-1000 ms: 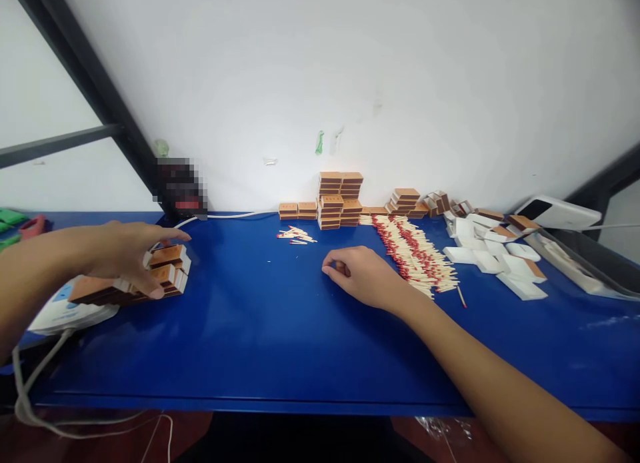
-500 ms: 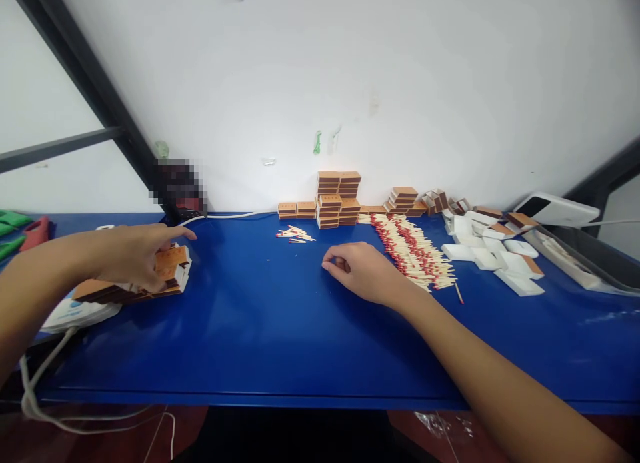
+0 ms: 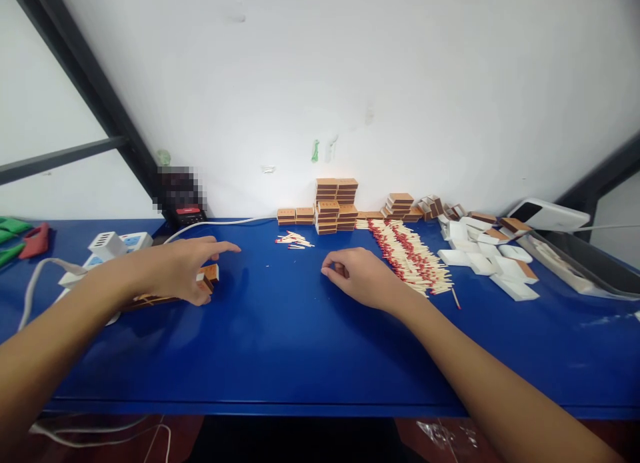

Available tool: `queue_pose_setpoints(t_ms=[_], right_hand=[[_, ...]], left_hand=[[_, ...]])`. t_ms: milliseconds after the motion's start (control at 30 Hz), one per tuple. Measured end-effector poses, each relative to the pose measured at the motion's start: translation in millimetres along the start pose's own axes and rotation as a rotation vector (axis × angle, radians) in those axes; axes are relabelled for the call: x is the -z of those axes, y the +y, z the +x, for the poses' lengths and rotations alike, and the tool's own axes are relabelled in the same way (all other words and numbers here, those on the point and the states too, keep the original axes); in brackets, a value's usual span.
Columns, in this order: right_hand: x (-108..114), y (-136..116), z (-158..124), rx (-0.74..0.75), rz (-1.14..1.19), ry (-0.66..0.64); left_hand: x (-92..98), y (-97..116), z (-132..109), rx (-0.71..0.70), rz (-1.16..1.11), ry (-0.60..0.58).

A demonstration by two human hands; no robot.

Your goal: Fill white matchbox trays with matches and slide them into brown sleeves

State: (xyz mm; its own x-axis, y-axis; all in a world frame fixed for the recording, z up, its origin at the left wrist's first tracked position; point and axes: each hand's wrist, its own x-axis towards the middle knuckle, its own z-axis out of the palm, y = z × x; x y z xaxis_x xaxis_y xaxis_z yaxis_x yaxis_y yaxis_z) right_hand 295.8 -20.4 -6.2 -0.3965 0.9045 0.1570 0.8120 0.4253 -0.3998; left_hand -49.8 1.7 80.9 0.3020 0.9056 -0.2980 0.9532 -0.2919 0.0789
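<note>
My left hand (image 3: 183, 271) lies over a low stack of orange-brown matchboxes (image 3: 210, 274) at the left of the blue table (image 3: 280, 343), fingers curled around the stack and forefinger pointing right. My right hand (image 3: 363, 275) rests on the table near the middle, fingers curled in a loose pinch; what it holds, if anything, I cannot make out. Just right of it lies a long heap of red-tipped matches (image 3: 413, 253).
Stacked matchboxes (image 3: 336, 204) stand against the white wall, with a few loose matches (image 3: 295, 239) in front. White inner trays and sleeves (image 3: 493, 256) lie at the right. A power strip (image 3: 113, 244) with cable sits far left, beside red and green items (image 3: 20, 236).
My left hand has slid the matchbox stack to the right, off the white power strip and toward the table's middle. My right hand has stayed in place.
</note>
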Motion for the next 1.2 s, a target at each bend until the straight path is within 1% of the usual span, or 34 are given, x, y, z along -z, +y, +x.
queue_pose_setpoints(t_ms=[100, 200, 300, 467, 533, 667, 767, 867, 1067, 1200], right_hand=[[1, -1, -1, -0.007, 0.000, 0.002], [0, -1, -1, 0.000, -0.002, 0.001], [-1, 0, 0, 0.000, -0.001, -0.004], [-2, 1, 1, -0.001, 0.002, -0.015], [-2, 1, 1, -0.004, 0.001, -0.016], [-2, 2, 1, -0.004, -0.005, -0.005], [-3, 3, 0, -0.005, -0.005, -0.009], [-4, 4, 0, -0.005, -0.004, -0.013], [-5, 4, 0, 0.008, 0.006, -0.009], [-4, 3, 0, 0.016, 0.015, 0.015]], left_hand=[[-3.1, -8, -4, -0.012, 0.019, -0.024], [-9.5, -20, -9, -0.056, 0.125, 0.011], [-12.1, -29, -10, -0.094, 0.108, 0.034], [3.0, -34, -6, -0.011, -0.028, 0.051], [6.6, -38, -2, 0.019, -0.027, 0.052], [-0.3, -53, 3, 0.092, 0.067, 0.024], [-7.3, -62, 4, 0.033, 0.098, 0.057], [-10.2, -60, 5, -0.011, 0.076, 0.100], [-9.3, -55, 6, -0.038, -0.034, 0.107], [-3.6, -56, 4, -0.034, -0.124, 0.068]])
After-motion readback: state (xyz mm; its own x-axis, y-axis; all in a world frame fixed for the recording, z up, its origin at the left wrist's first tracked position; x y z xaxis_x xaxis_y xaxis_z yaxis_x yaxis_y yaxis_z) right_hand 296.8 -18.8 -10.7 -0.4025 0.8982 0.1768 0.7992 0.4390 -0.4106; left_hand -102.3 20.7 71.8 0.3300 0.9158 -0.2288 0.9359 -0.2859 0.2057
